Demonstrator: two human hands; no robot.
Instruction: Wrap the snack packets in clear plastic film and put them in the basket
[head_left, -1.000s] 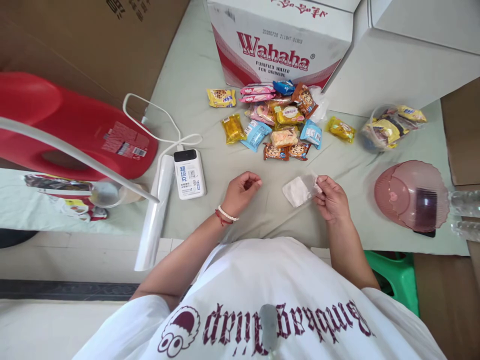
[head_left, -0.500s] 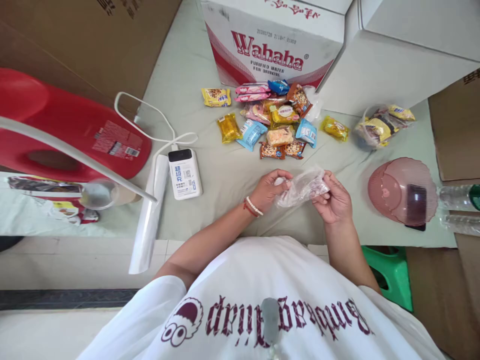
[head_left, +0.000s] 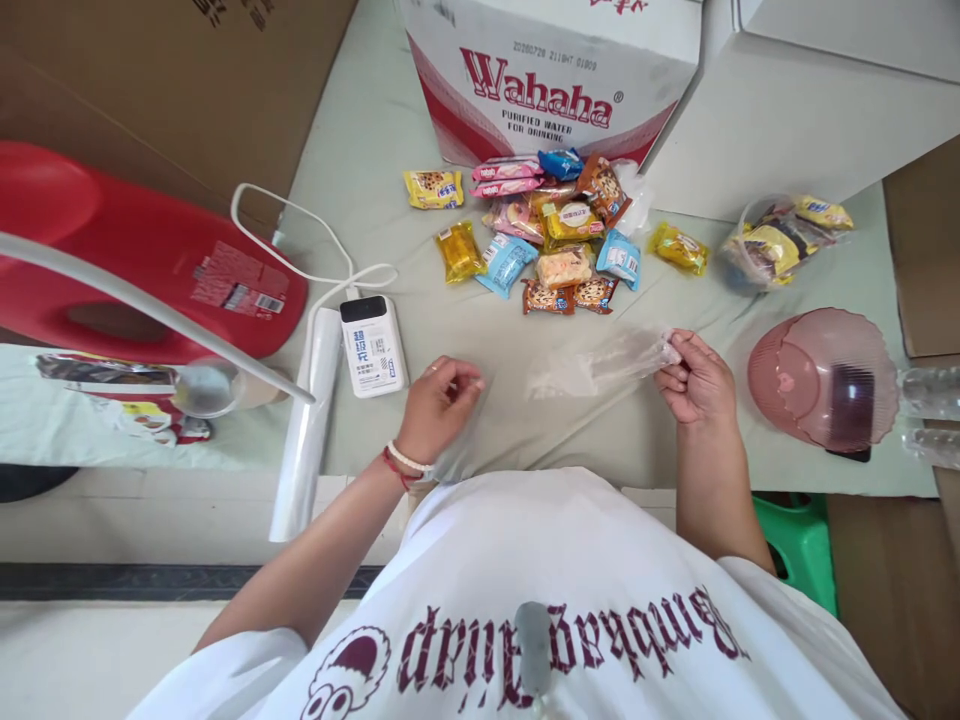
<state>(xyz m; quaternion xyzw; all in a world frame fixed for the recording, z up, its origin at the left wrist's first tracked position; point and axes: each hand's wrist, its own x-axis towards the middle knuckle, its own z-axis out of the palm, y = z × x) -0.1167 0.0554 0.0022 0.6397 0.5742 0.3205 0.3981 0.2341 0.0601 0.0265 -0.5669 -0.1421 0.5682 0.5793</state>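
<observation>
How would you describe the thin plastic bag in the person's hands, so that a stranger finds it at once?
Start at the Wahaha box at the table's far edge and come down past the pile of snack packets. Just nearer the person, the clear plastic bag stretches across from the right hand towards the left hand. Unlike the colourful printed packets, it is see-through, unprinted and empty.

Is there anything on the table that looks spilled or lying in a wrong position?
The clear cup at the right lies on its side, snack packets spilling from its mouth. The pink bowl rests tilted against a dark object. Nothing looks damaged.
</observation>
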